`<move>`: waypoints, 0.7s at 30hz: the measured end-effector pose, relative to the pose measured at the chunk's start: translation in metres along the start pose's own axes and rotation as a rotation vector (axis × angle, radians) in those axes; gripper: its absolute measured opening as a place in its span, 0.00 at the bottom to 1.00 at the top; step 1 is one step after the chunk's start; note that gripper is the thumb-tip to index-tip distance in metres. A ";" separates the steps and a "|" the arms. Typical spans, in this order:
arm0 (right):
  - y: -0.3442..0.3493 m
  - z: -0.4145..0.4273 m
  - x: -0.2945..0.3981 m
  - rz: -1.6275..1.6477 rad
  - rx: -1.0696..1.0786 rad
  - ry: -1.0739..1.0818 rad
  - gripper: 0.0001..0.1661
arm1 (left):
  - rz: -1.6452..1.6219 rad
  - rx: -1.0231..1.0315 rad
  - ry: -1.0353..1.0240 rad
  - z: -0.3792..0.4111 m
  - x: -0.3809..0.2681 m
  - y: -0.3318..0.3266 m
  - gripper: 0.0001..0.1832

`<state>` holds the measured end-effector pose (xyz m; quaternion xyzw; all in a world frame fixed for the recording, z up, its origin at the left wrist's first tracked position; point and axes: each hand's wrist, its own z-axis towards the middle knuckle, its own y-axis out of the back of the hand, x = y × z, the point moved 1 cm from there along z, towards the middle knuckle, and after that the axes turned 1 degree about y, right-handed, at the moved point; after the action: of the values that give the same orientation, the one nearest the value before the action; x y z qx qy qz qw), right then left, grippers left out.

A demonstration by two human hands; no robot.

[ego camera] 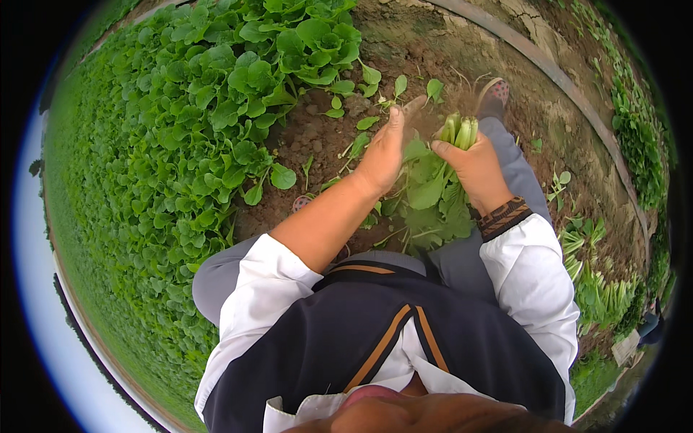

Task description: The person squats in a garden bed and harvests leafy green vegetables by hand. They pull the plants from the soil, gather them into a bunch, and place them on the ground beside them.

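My right hand (476, 168) is closed around a bunch of leafy greens (433, 189). The pale stem ends point away from me and the leaves hang back towards my lap. Thin roots and a blur of soil show just beyond the stem ends. To the left of the bunch, my left hand (387, 146) is held up with its fingers extended and nothing seen in it; its palm side is partly hidden. Loose leaves and small plants lie on the brown soil (319, 135) around it.
A dense bed of leafy greens (162, 135) fills the left side. A shoe (492, 94) rests on the soil beyond the bunch. A long narrow strip (541, 65) curves along the right. Pulled greens (601, 292) lie in piles at the lower right.
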<state>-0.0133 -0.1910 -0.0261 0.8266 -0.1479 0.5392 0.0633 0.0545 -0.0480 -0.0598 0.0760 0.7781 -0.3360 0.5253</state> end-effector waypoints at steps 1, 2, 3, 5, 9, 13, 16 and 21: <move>-0.001 -0.003 0.004 -0.009 0.015 0.016 0.17 | 0.381 -0.093 -0.106 0.012 0.005 0.031 0.29; -0.001 -0.006 0.008 -0.019 0.025 0.036 0.16 | 0.886 -0.220 -0.134 0.028 0.018 0.073 0.22; -0.001 -0.005 0.011 -0.023 0.043 0.059 0.16 | 1.230 -0.228 0.062 0.036 0.024 0.114 0.18; -0.006 -0.008 0.018 -0.047 0.100 0.049 0.14 | 1.723 -0.261 0.424 0.036 0.063 0.219 0.15; -0.014 -0.015 0.032 -0.087 0.209 -0.049 0.16 | 2.587 0.127 0.965 -0.003 0.079 0.327 0.21; -0.015 -0.013 0.037 -0.031 0.173 -0.090 0.18 | 2.515 0.287 1.240 0.004 0.083 0.324 0.26; -0.014 -0.010 0.041 -0.065 0.173 -0.105 0.19 | 2.531 0.205 1.296 0.007 0.081 0.313 0.30; -0.022 -0.009 0.051 -0.079 0.205 -0.109 0.18 | 2.560 -0.070 1.230 -0.033 0.132 0.399 0.34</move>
<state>0.0046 -0.1770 0.0254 0.8621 -0.0627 0.5027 -0.0083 0.1598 0.2446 -0.3435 0.8355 0.2817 0.4694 0.0468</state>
